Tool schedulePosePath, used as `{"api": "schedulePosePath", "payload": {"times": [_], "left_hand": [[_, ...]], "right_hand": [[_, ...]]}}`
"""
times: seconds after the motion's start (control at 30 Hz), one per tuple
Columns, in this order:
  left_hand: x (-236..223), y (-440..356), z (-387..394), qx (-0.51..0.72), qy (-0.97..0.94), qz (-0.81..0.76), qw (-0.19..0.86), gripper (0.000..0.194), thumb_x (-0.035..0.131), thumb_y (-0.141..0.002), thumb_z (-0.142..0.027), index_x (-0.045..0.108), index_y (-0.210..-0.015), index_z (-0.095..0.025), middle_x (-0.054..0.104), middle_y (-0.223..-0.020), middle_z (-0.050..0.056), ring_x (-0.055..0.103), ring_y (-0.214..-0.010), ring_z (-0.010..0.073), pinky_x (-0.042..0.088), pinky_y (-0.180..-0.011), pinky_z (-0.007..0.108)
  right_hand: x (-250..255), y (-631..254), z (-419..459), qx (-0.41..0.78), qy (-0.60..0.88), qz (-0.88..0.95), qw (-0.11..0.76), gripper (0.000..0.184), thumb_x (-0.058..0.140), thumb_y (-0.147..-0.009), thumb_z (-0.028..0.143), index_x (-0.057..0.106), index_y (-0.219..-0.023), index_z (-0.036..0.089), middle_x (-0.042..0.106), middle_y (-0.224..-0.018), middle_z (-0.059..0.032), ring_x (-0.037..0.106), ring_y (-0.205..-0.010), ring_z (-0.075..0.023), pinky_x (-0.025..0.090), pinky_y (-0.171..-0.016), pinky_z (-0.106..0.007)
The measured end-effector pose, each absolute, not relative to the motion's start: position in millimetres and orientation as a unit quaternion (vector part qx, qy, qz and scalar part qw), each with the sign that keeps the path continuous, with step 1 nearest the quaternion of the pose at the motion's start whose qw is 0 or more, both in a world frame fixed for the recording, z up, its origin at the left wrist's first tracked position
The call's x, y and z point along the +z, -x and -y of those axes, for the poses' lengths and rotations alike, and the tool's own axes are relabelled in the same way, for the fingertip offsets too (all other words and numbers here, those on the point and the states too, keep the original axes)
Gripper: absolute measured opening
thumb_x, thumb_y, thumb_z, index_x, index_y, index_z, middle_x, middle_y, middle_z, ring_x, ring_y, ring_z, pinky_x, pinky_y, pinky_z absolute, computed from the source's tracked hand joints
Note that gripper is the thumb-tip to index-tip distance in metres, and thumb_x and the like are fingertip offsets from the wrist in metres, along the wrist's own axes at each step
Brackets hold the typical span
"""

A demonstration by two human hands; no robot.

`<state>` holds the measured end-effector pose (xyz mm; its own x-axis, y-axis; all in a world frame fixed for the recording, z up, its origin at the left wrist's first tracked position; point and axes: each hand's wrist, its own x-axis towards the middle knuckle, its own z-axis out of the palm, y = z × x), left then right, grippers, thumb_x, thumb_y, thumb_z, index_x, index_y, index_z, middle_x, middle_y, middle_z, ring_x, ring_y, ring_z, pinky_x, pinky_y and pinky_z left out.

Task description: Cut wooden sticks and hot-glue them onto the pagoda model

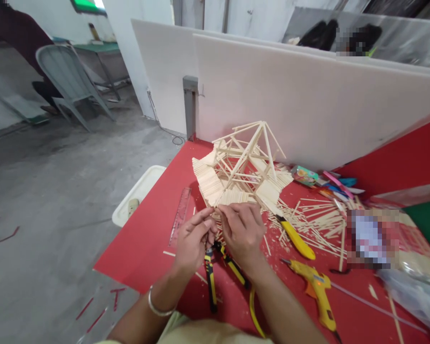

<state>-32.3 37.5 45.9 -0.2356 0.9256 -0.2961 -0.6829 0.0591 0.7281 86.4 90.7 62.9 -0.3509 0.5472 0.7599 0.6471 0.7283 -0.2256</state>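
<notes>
A model of thin pale wooden sticks (208, 185), with an open pointed frame above slatted panels, stands on a red tabletop (146, 234). At its near edge, my left hand (193, 239) and my right hand (242, 234) meet with fingertips pinched close together. Whatever lies between the fingers is too small to make out. Below the hands are pliers (210, 284) with black and yellow handles, their jaws partly hidden. A yellow-handled knife (297, 238) rests right of my right hand. Left of the model lies a clear ruler (180, 217).
Loose sticks (318, 222) are scattered to the right. A yellow glue gun (317, 284) lies nearer me, its small light glowing. Plastic packages (412, 239) crowd the right side. White boards (290, 100) stand behind the table. A person (17, 38) is near a chair (66, 71) far left.
</notes>
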Motion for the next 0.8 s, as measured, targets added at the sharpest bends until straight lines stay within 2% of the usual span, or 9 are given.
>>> {"api": "schedulePosePath", "payload": {"times": [0.43, 0.8], "left_hand": [[44.4, 30.0, -38.2, 0.670, -0.149, -0.406, 0.604, 0.042, 0.076, -0.072, -0.033, 0.068, -0.109, -0.013, 0.063, -0.063, -0.001, 0.049, -0.044, 0.0066, 0.031, -0.039, 0.018], [39.8, 30.3, -38.4, 0.682, -0.165, -0.391, 0.596, 0.040, 0.074, -0.075, -0.031, 0.070, -0.111, -0.015, 0.066, -0.066, 0.001, 0.049, -0.043, 0.0067, 0.031, -0.039, 0.018]], "right_hand": [[61.9, -87.0, -92.7, -0.060, 0.364, 0.825, 0.428, 0.023, 0.066, -0.089, 0.021, 0.066, -0.111, 0.026, 0.067, -0.091, -0.0051, 0.057, -0.088, -0.0186, 0.047, -0.082, -0.033], [65.1, -89.1, -90.6, -0.092, 0.359, 0.834, 0.408, 0.029, 0.067, -0.087, 0.017, 0.064, -0.114, 0.027, 0.067, -0.095, -0.0059, 0.057, -0.093, -0.0215, 0.048, -0.086, -0.036]]}}
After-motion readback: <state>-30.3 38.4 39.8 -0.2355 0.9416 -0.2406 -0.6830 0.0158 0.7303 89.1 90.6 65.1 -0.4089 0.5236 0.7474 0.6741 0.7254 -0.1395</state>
